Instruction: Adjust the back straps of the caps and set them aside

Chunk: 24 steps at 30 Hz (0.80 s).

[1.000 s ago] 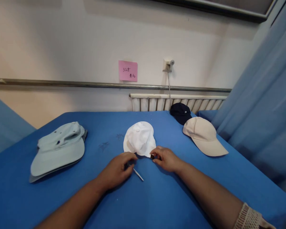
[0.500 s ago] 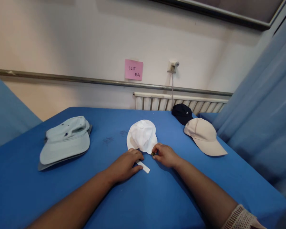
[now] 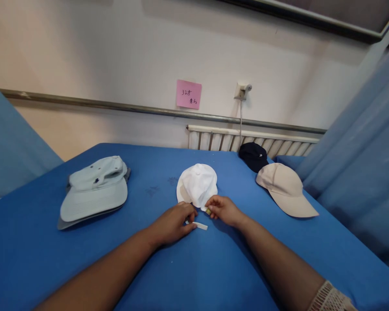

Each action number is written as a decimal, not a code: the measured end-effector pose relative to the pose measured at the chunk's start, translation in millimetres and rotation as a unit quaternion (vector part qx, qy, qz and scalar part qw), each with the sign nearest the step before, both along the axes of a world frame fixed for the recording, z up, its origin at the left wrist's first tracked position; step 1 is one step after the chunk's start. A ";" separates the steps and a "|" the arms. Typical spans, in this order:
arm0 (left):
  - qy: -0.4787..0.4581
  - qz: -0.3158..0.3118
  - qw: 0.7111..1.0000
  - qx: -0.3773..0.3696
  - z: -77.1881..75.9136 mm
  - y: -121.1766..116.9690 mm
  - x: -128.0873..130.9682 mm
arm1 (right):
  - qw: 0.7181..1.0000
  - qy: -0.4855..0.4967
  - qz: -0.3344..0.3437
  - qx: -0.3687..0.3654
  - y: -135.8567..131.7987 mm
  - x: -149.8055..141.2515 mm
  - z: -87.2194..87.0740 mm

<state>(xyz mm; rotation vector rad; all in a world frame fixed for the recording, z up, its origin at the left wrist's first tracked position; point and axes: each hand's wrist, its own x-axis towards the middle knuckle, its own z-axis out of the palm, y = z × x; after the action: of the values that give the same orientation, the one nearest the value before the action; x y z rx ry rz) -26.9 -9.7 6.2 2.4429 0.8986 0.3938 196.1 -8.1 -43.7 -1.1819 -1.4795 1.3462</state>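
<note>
A white cap (image 3: 199, 183) lies in the middle of the blue-covered surface (image 3: 181, 268), its crown up and its back edge towards me. My left hand (image 3: 173, 222) is closed in a pinch on the cap's white strap (image 3: 201, 225), whose free end sticks out to the right past the thumb. At the cap's near right edge, my right hand (image 3: 223, 210) pinches a small brass-coloured buckle (image 3: 208, 211). The fingers partly cover the buckle, so how it joins the cap is hidden.
Pale blue caps (image 3: 94, 190) lie stacked at the left. A beige cap (image 3: 285, 188) and a dark navy cap (image 3: 253, 156) sit at the right. Behind are a radiator (image 3: 214, 140), a wall rail (image 3: 116, 105) and a socket with a cord (image 3: 242, 91). A blue curtain (image 3: 359, 138) hangs right.
The strap's free end has turned from slanting towards me to lying more sideways. My right hand has tilted the buckle, showing its brassy face. The whole view has shifted slightly.
</note>
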 end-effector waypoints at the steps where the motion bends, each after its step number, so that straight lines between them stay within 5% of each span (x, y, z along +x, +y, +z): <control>1: -0.009 0.006 1.000 -0.010 0.8 0.5 0.4 | 0.999 0.035 -0.004 -0.027 0.2 3.2 0.5; 8: -0.061 0.087 0.992 -0.072 -0.8 4.0 7.1 | 0.976 0.196 -0.020 -0.087 -11.0 4.8 4.2; 17: -0.192 0.170 0.945 -0.204 -5.6 2.6 16.8 | 0.966 0.240 -0.028 -0.092 -10.5 0.0 0.9; 24: -0.199 0.210 0.938 -0.190 -8.7 3.1 18.5 | 0.960 0.266 -0.004 -0.085 -15.0 -6.3 1.8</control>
<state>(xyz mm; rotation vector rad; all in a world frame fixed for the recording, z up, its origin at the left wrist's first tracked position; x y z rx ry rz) -8.4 -6.6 -2.6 1.7288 1.1797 0.7570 189.8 -23.1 -41.9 -0.8286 -0.9864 1.6524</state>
